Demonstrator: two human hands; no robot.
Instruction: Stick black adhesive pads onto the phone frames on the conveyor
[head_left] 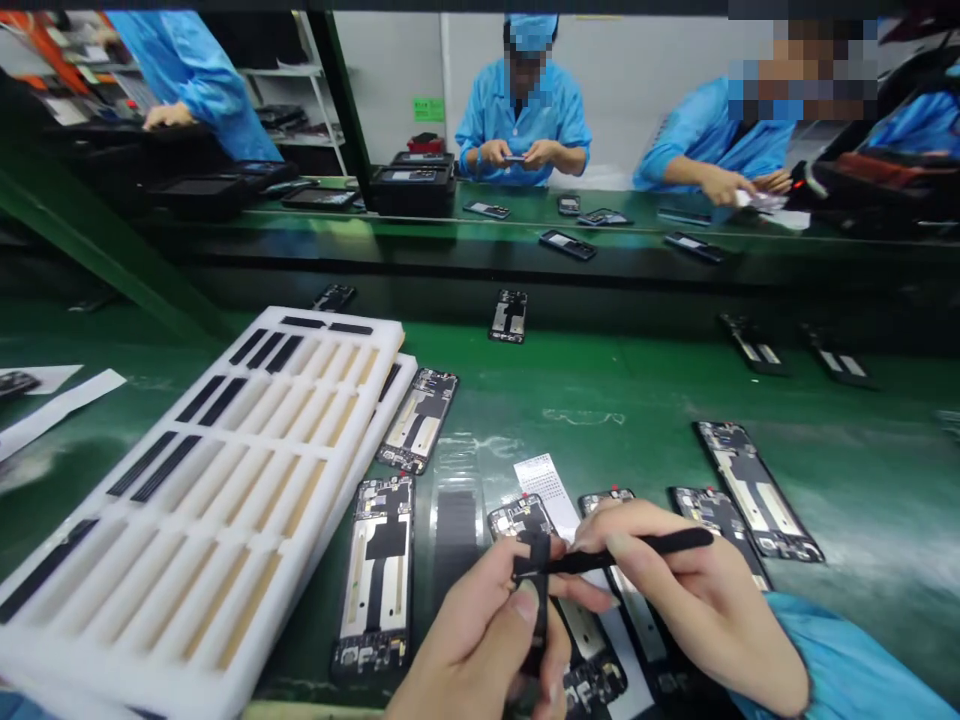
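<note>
My left hand (487,625) is closed round a narrow black strip-shaped part (538,575), thumb on top. My right hand (690,590) pinches black tweezers (667,542) like a pen, and their tip meets the black part. Below both hands lie opened phone bodies with bare circuit boards, one phone (521,512) partly covered by my fingers. A white sheet with small printed dots (547,480) sticks out from between them. Left of my hands are a clear film with a dark panel (456,525) and another opened phone (375,570).
Stacked white foam trays (247,420) stand at the left, a few slots holding black strips. More opened phones, one at the right (757,490), lie on the green bench (615,385). Across a raised shelf, people in blue work clothes (525,115) handle phones. A green post (112,220) slants at left.
</note>
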